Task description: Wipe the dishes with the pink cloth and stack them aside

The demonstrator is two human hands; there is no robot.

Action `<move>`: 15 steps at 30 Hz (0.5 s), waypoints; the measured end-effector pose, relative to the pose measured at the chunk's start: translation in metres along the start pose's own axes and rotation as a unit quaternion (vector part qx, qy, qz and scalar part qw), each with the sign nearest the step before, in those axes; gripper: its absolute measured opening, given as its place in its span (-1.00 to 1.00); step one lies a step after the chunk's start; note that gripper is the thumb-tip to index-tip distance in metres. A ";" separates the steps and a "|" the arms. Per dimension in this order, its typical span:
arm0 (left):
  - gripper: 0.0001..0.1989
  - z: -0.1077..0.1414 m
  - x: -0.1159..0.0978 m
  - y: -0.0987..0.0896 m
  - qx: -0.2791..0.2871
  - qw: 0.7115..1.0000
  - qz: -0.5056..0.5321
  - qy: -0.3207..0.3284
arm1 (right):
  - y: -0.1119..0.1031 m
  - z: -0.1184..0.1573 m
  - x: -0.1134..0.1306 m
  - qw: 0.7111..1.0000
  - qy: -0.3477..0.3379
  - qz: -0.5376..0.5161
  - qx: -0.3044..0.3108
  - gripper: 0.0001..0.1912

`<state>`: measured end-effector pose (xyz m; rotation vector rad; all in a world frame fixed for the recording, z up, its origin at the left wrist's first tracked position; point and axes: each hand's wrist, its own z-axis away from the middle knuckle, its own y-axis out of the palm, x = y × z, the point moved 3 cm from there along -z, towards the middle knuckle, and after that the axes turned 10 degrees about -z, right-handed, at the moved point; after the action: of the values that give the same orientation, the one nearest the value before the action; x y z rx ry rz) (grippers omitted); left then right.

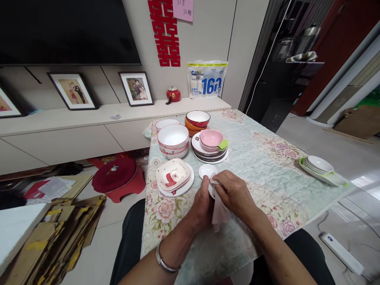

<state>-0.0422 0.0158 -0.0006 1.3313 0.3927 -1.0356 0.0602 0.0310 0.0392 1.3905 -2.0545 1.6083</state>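
Note:
My left hand [204, 204] is closed around a small white dish [211, 191], which is mostly hidden by my fingers. A pale pink cloth [220, 211] hangs from my right hand [236, 194], whose fingers pinch it against the dish's rim. Just beyond my hands, another small white dish [207, 170] lies on the table. To the left, a square patterned bowl [172, 174] rests on a white plate [186, 187]. Farther back are red-rimmed white bowls [173, 138] in a stack, and a pink bowl [211, 138] on top of stacked plates [209, 157].
Small white dishes [319, 164] sit on a green-edged long dish [335, 179] near the right edge of the flowered tablecloth [267, 170]. Red and orange bowls [197, 118] stand at the back. A red stool [118, 178] and flattened cardboard [59, 233] occupy the floor at left.

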 end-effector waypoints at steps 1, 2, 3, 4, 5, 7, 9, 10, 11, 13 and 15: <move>-0.51 0.002 -0.003 0.000 -0.001 0.999 -0.026 0.026 | 0.001 0.001 -0.001 0.999 0.018 0.035 0.005 -0.82; -0.51 0.003 -0.005 -0.001 -0.003 0.997 -0.060 0.057 | 0.001 0.001 -0.002 0.997 0.038 0.060 0.018 -0.82; -0.51 0.005 -0.007 -0.002 -0.009 0.992 -0.095 0.085 | -0.001 0.002 -0.002 0.995 0.057 0.071 0.036 -0.83; -0.50 0.007 -0.009 -0.003 -0.017 0.985 -0.132 0.113 | -0.002 0.002 -0.001 0.994 0.070 0.066 0.056 -0.85; -0.49 0.008 -0.010 -0.004 -0.028 0.977 -0.165 0.134 | -0.004 0.002 0.000 0.993 0.076 0.042 0.077 -0.86; -0.46 0.008 -0.010 -0.006 -0.047 0.966 -0.205 0.152 | -0.006 0.002 0.002 0.990 0.072 -0.049 0.107 -0.87; -0.42 0.006 -0.008 -0.007 -0.053 0.968 -0.204 0.135 | -0.007 0.000 0.002 0.982 0.063 -0.145 0.100 -0.89; -0.40 0.005 -0.006 -0.007 -0.051 0.972 -0.194 0.122 | -0.007 -0.001 0.001 0.980 0.060 -0.171 0.079 -0.91; -0.39 0.004 -0.005 -0.007 -0.047 0.975 -0.185 0.111 | -0.006 -0.001 -0.002 0.982 0.055 -0.172 0.048 -0.91; -0.38 0.003 -0.004 -0.006 -0.035 0.980 -0.170 0.098 | -0.004 -0.002 -0.006 0.993 0.045 -0.113 -0.006 -0.88; -0.38 0.003 -0.005 -0.004 -0.034 0.981 -0.162 0.097 | -0.001 -0.001 -0.007 0.999 0.046 -0.018 -0.012 -0.85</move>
<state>-0.0490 0.0158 0.0016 1.3385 0.8068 -1.1514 0.0647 0.0354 0.0360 1.3131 -1.9798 1.5958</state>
